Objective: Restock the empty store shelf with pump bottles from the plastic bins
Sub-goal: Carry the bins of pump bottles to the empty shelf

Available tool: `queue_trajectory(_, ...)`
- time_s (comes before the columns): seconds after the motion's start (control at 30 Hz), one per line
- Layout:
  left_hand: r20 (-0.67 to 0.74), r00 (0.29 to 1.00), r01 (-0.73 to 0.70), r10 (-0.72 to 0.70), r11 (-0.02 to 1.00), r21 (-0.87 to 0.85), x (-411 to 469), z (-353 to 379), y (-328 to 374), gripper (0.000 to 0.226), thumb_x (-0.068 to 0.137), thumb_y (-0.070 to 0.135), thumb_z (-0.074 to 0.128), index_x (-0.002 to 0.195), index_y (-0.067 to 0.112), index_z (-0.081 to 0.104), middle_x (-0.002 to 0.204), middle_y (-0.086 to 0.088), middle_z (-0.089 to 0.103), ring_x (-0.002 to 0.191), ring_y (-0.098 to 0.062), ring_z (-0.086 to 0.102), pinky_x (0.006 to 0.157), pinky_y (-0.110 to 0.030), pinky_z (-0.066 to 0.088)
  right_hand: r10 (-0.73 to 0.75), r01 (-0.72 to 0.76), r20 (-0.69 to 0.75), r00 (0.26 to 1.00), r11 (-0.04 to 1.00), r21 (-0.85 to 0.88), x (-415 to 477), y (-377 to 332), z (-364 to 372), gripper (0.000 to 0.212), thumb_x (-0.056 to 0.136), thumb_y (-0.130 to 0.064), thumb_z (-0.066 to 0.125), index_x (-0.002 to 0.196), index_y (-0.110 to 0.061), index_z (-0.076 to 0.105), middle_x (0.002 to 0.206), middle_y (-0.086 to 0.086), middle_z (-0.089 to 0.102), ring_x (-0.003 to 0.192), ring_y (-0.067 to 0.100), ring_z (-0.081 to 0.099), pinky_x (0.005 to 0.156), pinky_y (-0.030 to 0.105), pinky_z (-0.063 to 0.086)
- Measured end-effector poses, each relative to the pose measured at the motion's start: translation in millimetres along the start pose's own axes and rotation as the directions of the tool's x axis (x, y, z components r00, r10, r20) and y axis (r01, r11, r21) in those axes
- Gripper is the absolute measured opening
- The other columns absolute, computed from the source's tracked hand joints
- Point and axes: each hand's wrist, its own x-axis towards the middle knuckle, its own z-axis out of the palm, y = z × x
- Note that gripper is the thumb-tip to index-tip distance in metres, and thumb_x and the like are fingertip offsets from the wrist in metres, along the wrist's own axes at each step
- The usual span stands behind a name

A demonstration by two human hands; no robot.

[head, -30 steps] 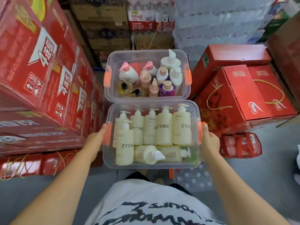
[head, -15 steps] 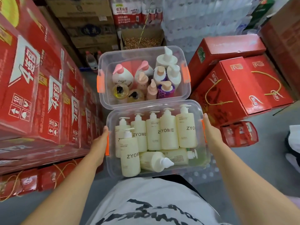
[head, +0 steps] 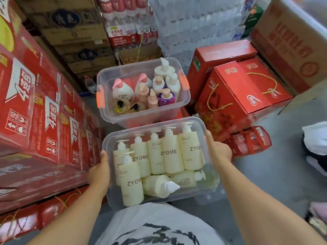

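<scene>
The near bin (head: 155, 123) is carried between both hands, close to the person's shirt (head: 159, 227). The left hand (head: 99, 174) grips its left edge and the right hand (head: 218, 152) grips its right edge, thumbs on the rim. Inside, six cream bottles (head: 172, 151) stand upright and two lie on their sides. Just beyond sits the far bin (head: 123, 65), with mixed pump bottles (head: 123, 93) standing in it. Red cartons (head: 35, 103) are stacked at left, red boxes (head: 244, 89) at right, and water packs (head: 194, 23) behind.
</scene>
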Motion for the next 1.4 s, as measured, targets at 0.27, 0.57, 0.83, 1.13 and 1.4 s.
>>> queue_trajectory(0.27, 0.061, 0.984, -0.173, 0.167, 0.978, 0.115, -62.7, -12.4, -59.0, 0.066, 0.086, 0.076, 0.042, 0.088, 0.011, 0.057, 0.106, -0.015, 0.062, 0.109, -0.041, 0.058, 0.094, -0.048, 0.047, -0.062, 0.061, -0.156, 0.986, 0.998, -0.006, -67.4, 117.0, -42.4, 0.072, 0.085, -0.08, 0.045, 0.047, -0.02, 0.033, 0.048, -0.005, 0.034, 0.052, 0.019, 0.036, 0.055, 0.033, 0.03)
queue_trajectory(0.57, 0.395, 0.806, -0.585, 0.441, 0.701, 0.409, -183.8, 23.8, -129.3, 0.087, 0.091, 0.075, 0.027, 0.103, 0.0, 0.07, 0.115, -0.027, 0.065, 0.111, -0.043, 0.059, 0.093, -0.041, 0.042, 0.208, -0.207, -0.316, 0.926, 0.978, 0.036, -183.8, 319.7, -131.9, 0.076, 0.092, -0.077, 0.037, 0.049, -0.014, 0.041, 0.057, 0.002, 0.05, 0.056, 0.023, 0.046, 0.054, 0.03, 0.035)
queue_trajectory(0.83, 0.723, 0.418, -0.908, 0.55, 0.235, 0.346, -314.1, 111.6, -163.4, 0.091, 0.095, 0.07, 0.023, 0.099, -0.008, 0.069, 0.105, -0.032, 0.066, 0.108, -0.045, 0.06, 0.087, -0.042, 0.041, 0.536, -0.472, -0.472, 0.7, 0.843, 0.256, -280.3, 479.1, -200.1, 0.081, 0.092, -0.079, 0.025, 0.056, -0.013, 0.055, 0.067, 0.007, 0.061, 0.06, 0.023, 0.052, 0.051, 0.029, 0.032)
queue_trajectory(1.13, 0.906, 0.226, -0.974, 0.357, 0.104, 0.202, -477.8, 207.3, -240.8, 0.09, 0.084, 0.081, 0.035, 0.112, 0.001, 0.067, 0.117, -0.021, 0.064, 0.106, -0.037, 0.06, 0.09, -0.041, 0.045, 0.815, -0.548, -0.438, 0.38, 0.58, 0.603, -359.3, 615.5, -222.9, 0.079, 0.098, -0.072, 0.028, 0.061, -0.009, 0.06, 0.067, 0.008, 0.059, 0.067, 0.03, 0.055, 0.063, 0.035, 0.041)
queue_trajectory(1.4, 0.994, 0.004, -0.978, 0.107, -0.206, 0.026, -651.2, 329.8, -312.0, 0.078, 0.08, 0.085, 0.034, 0.08, 0.012, 0.061, 0.085, -0.01, 0.062, 0.073, -0.025, 0.058, 0.075, -0.037, 0.049, 0.976, -0.453, -0.154, 0.156, 0.209, 0.867, -382.7, 708.0, -237.3, 0.069, 0.099, -0.062, 0.045, 0.06, -0.006, 0.055, 0.06, 0.008, 0.055, 0.057, 0.023, 0.05, 0.051, 0.03, 0.032)
